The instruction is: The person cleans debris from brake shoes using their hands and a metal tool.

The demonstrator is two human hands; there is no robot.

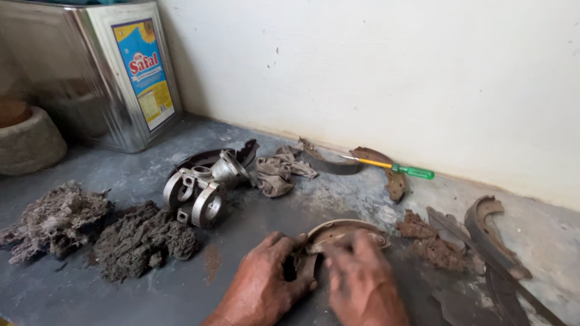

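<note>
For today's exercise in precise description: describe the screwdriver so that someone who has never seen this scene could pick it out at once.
Start at the pale wall and follow its foot along the grey floor, to the right of the big square tin. There, past the crumpled rag, lies the screwdriver across curved rusty metal pieces. Its yellow and bright green handle is the only vivid colour among the brown, dusty parts.

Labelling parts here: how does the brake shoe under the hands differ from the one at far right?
The held shoe lies on the floor by the person, gripped by the left hand and right hand; the right shoe lies untouched nearer the wall. The held shoe is half hidden by fingers; the right shoe shows its whole arc. Both are curved, rusty and dirty, on the same grey floor.
</note>
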